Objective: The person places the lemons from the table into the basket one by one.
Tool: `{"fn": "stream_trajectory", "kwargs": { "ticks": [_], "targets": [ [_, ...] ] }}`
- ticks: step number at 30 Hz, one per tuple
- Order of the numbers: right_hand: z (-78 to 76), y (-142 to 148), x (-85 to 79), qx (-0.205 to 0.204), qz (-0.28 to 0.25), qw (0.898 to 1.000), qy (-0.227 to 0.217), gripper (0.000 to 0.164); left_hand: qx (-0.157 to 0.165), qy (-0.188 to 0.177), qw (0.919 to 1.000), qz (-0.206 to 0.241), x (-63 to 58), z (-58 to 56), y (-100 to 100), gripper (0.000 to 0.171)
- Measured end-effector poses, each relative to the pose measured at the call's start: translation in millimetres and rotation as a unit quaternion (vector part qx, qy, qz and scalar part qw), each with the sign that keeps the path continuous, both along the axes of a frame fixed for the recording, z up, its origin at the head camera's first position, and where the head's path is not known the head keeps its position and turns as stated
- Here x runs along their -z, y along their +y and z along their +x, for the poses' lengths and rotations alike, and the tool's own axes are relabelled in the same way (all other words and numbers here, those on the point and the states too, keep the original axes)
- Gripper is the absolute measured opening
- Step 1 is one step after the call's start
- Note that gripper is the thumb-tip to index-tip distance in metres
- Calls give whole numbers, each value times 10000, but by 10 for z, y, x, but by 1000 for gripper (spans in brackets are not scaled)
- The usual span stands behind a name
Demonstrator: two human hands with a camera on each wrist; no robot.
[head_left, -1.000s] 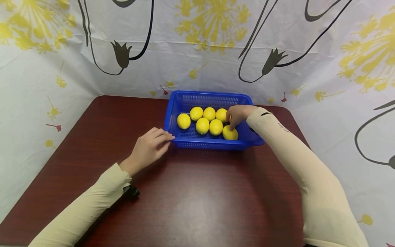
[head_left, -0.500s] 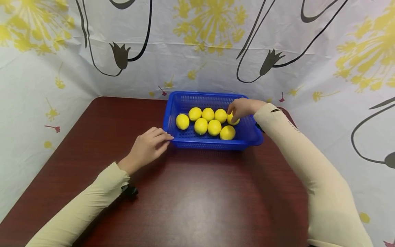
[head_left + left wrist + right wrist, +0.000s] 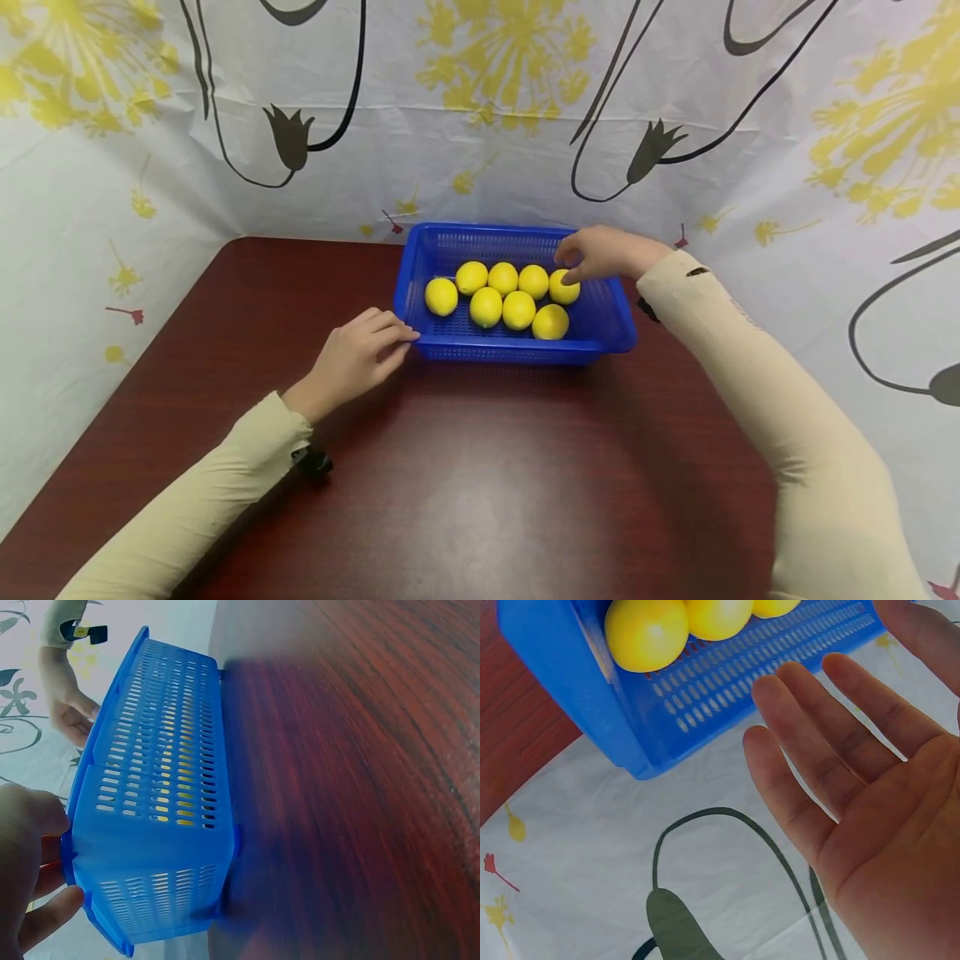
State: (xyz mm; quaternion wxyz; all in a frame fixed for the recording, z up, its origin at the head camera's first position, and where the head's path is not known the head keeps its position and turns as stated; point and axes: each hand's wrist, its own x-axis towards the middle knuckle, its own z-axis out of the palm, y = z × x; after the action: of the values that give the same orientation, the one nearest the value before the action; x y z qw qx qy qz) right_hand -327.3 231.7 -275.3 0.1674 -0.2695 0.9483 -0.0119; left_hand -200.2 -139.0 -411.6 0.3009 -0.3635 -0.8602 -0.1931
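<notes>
A blue plastic basket (image 3: 517, 352) stands on the table with several yellow lemons (image 3: 486, 307) lying in it in two rough rows. At its near left corner, my left hand (image 3: 352, 358) pinches the rim (image 3: 69, 859), as the left wrist view also shows. My right hand (image 3: 607, 252) hovers over the basket's far right part, just above the rightmost back lemon (image 3: 565, 287). Its fingers (image 3: 802, 772) are spread and relaxed, holding nothing. Part of that lemon is hidden by the thumb in the head view.
The dark red-brown table (image 3: 465, 467) extends in front of the basket and to its left. Close behind the basket hangs a white cloth (image 3: 495, 183) with flower prints, which also covers both sides.
My right hand has let go of the rightmost back lemon and lifted up and to the right, leaving it in the basket. The left hand stays at the basket's corner.
</notes>
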Motion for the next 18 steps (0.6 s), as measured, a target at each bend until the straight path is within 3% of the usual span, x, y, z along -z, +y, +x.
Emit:
{"fn": "stream_trajectory", "kwargs": {
  "ticks": [11,18],
  "targets": [
    [213,-19,-199,-229,-300,9982,460,50,185,-348,9962,-777,-257,-111,-24,8],
    [291,31,-280,-315,-484,9953,783,55,304,-484,9918,-1146,-431,-216,15,16]
  ]
}}
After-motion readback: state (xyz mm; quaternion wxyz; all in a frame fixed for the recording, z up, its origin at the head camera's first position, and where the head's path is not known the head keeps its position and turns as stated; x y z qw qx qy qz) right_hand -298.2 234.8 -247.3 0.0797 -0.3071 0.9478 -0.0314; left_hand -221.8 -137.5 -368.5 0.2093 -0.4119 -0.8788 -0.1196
